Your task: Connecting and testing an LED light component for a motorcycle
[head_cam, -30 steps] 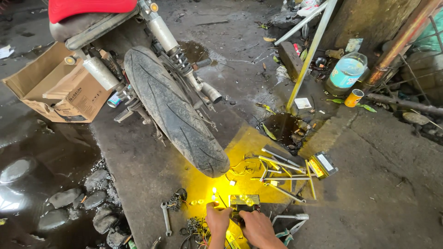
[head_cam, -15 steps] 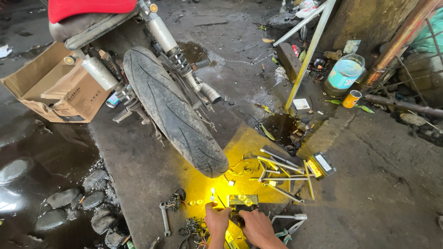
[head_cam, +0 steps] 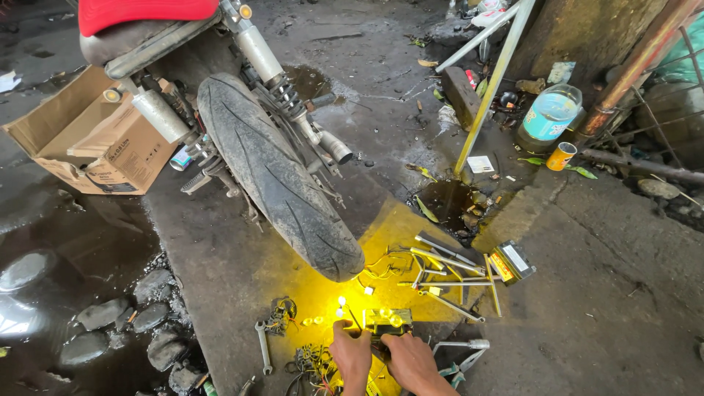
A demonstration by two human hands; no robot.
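left hand (head_cam: 353, 355) and right hand (head_cam: 411, 361): both curled on small lit lamp unit (head_cam: 387, 320), grip detail unclear; unit on concrete below rear tyre (head_cam: 282, 180), spanner (head_cam: 262, 345) just left.

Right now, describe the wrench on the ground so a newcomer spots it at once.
Start at the motorcycle's rear tyre and drop below its lower end to the yellow-lit concrete. Left of the left hand, beside a tangle of wires, lies the wrench: plain grey metal, lying alone outside the glow.
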